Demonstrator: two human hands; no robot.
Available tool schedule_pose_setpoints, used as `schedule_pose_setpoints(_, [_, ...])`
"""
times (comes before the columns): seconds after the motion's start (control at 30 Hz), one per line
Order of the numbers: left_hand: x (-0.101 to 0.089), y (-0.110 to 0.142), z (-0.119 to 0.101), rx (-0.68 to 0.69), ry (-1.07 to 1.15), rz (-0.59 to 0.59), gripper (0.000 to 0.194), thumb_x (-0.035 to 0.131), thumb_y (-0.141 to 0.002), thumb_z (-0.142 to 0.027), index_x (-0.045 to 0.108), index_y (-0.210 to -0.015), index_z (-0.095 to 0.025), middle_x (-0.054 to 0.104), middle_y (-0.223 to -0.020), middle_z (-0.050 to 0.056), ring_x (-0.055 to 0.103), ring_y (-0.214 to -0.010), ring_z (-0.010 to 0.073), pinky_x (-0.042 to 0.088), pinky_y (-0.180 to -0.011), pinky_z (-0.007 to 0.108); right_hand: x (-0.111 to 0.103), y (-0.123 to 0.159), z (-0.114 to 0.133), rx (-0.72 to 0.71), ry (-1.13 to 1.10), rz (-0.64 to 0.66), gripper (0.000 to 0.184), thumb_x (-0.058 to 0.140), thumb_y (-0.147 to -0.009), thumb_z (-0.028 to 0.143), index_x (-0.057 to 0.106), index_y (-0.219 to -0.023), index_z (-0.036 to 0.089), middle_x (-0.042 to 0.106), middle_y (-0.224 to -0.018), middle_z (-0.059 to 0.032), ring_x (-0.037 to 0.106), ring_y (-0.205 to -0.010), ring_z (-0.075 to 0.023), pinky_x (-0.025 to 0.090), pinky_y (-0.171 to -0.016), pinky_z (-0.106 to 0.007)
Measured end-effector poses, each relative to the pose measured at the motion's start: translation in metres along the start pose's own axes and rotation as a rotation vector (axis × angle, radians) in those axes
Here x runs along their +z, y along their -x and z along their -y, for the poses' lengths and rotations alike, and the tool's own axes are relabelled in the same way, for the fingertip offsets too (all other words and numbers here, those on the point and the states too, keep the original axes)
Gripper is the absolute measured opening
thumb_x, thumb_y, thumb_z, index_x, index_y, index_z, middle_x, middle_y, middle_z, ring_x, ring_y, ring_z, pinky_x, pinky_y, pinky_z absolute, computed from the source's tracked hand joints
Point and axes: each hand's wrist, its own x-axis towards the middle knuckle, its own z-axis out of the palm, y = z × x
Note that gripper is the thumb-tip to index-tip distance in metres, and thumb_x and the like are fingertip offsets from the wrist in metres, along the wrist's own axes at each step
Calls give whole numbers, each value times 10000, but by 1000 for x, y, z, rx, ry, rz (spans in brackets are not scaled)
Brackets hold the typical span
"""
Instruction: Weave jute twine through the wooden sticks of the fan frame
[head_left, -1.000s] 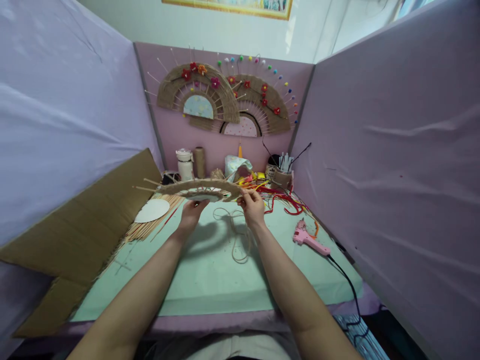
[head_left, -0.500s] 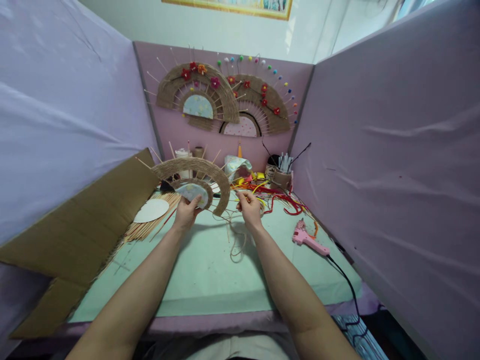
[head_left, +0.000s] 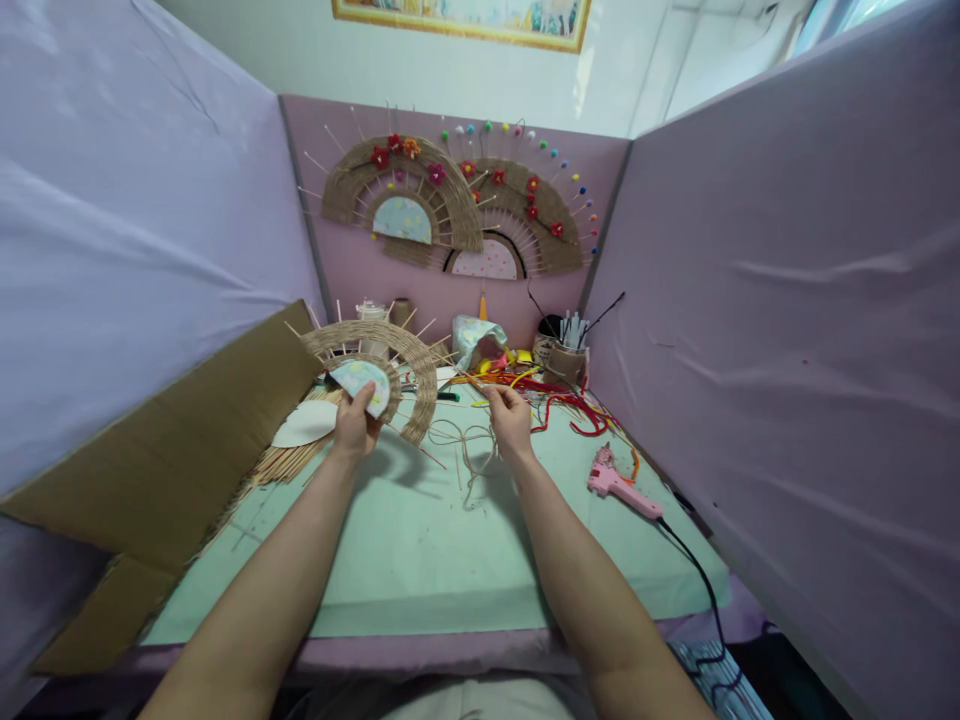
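Note:
My left hand (head_left: 355, 424) grips a half-round woven fan (head_left: 421, 372) by its pale blue, patterned centre, thumb on the front. Twine bands wrap around the fan's wooden sticks, whose ends poke out past the outer band. To the right, my right hand (head_left: 510, 418) is pinched on a strand of twine that runs toward the fan's right side. Loose twine (head_left: 466, 450) lies in loops on the table between my hands. Both hands are above the green tabletop.
A pink glue gun (head_left: 622, 484) with a black cord lies at right. Cardboard (head_left: 187, 470) leans at left beside a white oval (head_left: 306, 425) and thin sticks. Red pipe cleaners (head_left: 589, 415) and a brown pot (head_left: 566, 362) are behind. Two decorated fans (head_left: 555, 200) hang on the back panel.
The fan in my left hand has shifted left and turned clockwise a little. My right hand has moved slightly right, drawing the twine away from the fan.

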Motion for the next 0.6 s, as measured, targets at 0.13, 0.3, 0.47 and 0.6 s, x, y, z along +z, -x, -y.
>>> schedule_pose_setpoints(0.13, [0,1,-1,-31,23,-5,295,722,-641,-187,611,-914,-196,671,-780,-15,639,-637,107,538,-575,209,0,0,-2,25,-12,-7,314,588,-728,459,639,-767,152,569,-647,-3,442,-581,-119,337,-524,-233])
schedule_pose_setpoints(0.3, [0,0,0,-35,20,-15,298,722,-646,-187,603,-919,-210,680,-802,-12,647,-649,113,546,-580,217,2,3,-8,41,40,241,287,609,-716,447,648,-702,163,546,-607,13,434,-573,-115,338,-542,-231])
schedule_pose_setpoints(0.47, [-3,-3,-1,11,-38,-44,341,742,-625,-203,587,-928,-222,672,-793,-25,637,-624,104,518,-536,189,3,7,-4,-12,53,277,283,613,-722,454,640,-697,173,511,-585,21,412,-562,-117,316,-529,-232])
schedule_pose_setpoints(0.6, [-4,-4,0,37,-64,-49,337,748,-617,-213,587,-913,-217,669,-799,-18,630,-628,105,510,-533,186,3,10,2,-63,83,249,281,601,-741,455,631,-695,180,476,-561,26,378,-533,-114,288,-507,-237])
